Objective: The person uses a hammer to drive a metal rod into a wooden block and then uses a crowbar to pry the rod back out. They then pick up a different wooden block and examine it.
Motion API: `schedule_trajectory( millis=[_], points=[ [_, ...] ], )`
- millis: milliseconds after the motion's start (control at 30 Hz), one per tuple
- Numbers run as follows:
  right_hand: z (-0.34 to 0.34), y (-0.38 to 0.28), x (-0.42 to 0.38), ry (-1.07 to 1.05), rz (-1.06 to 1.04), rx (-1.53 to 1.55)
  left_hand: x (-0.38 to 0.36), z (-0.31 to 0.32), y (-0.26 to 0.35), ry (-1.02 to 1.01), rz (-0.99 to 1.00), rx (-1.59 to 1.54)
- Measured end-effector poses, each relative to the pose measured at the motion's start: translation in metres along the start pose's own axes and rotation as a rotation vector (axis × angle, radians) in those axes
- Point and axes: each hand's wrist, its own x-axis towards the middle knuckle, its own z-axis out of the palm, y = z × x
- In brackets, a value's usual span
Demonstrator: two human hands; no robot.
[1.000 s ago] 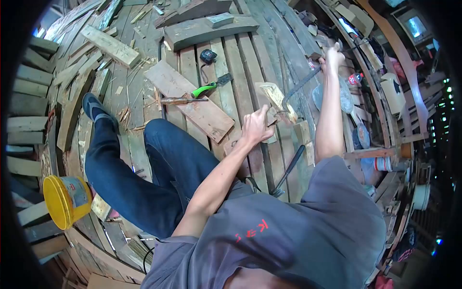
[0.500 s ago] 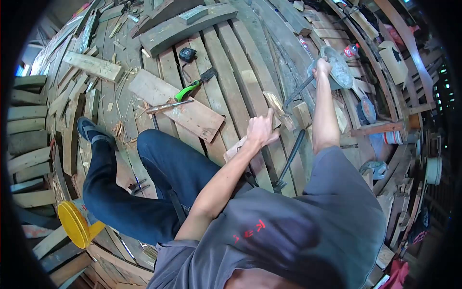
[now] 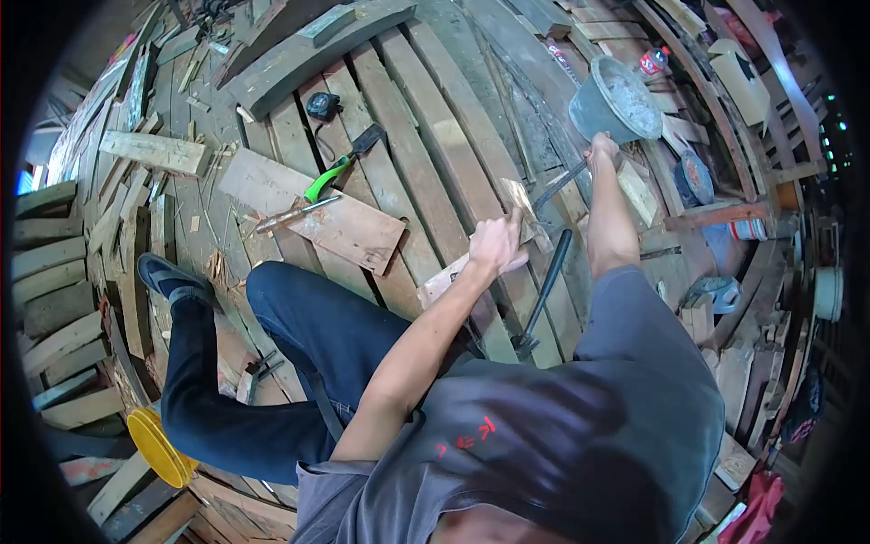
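My left hand (image 3: 497, 243) is closed around a short wooden board (image 3: 437, 288), holding it down on the slatted planks. Its far part, a paler piece of wood (image 3: 517, 198), shows beyond my fingers. My right hand (image 3: 602, 150) grips one end of a dark metal pry bar (image 3: 566, 179). The bar slants down to the left, its bent end at the pale wood just past my left hand; the exact contact is hard to make out. A hammer (image 3: 548, 286) with a black handle lies close to my right of the board, its head toward my body.
A flat board (image 3: 362, 234) carries a chisel (image 3: 299, 213) and a green-handled hatchet-like tool (image 3: 331, 177). Beyond are a tape measure (image 3: 323, 106) and a thick beam (image 3: 317, 59). A grey bucket (image 3: 584, 104) stands just past my right hand, beside a bottle (image 3: 653, 61).
My right hand has come down and nearer with the pry bar, away from in front of the bucket. My left hand stays on the board. The whole view has shifted slightly.
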Motion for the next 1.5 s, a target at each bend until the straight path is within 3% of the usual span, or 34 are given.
schedule_trajectory(
  millis=[533,867,1033,1133,1233,1367,1500],
  points=[
    [-0.047,0.145,0.091,0.212,0.295,-0.008,0.029,0.029,0.01,-0.313,0.009,0.169],
    [-0.028,0.199,0.158,0.191,0.279,-0.011,-0.009,0.015,0.015,-0.244,-0.073,0.247],
    [-0.025,0.196,0.145,0.233,0.17,-0.19,-0.02,0.03,0.007,-0.152,-0.099,0.299],
    [-0.028,0.176,0.118,0.232,0.209,-0.051,-0.02,0.03,0.008,-0.176,-0.161,0.315],
    [-0.057,0.117,0.053,0.032,0.387,0.174,-0.023,0.034,0.01,-0.187,-0.163,0.299],
    [-0.059,0.138,0.068,-0.246,0.361,0.618,-0.025,0.035,0.009,-0.152,-0.117,0.253],
    [-0.062,0.151,0.08,-0.43,0.388,0.836,-0.025,0.041,0.006,-0.1,-0.099,0.232]
  ],
)
